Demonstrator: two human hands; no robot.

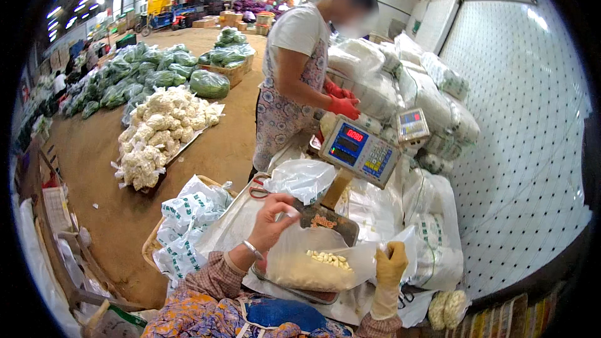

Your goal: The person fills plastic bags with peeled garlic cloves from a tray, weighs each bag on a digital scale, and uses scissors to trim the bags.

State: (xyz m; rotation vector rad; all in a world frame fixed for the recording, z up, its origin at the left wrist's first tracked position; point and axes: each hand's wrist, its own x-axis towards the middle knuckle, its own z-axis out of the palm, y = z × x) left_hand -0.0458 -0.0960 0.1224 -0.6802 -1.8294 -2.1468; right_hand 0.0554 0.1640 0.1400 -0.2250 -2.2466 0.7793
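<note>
My bare left hand (268, 224), wearing a silver bracelet, pinches the rim of a clear plastic bag (288, 250) above the scale. My right hand (390, 263), in a yellow glove, grips the bag's other side. Pale peeled cloves (328, 258) lie inside it. The scale's display unit (359, 150) stands on a post just behind the bag, its red digits lit. Red-handled scissors (258, 189) rest beside a crumpled clear bag (299, 177) on the worktop, left of the post.
Across the worktop a co-worker (288, 87) in red gloves stands beside a second scale (412, 126) and stacked white sacks (438, 125). At left are a basket of printed bags (188, 225), bagged pale produce (159, 138) and green sacks (156, 69) on the floor. A dotted white panel (513, 131) stands right.
</note>
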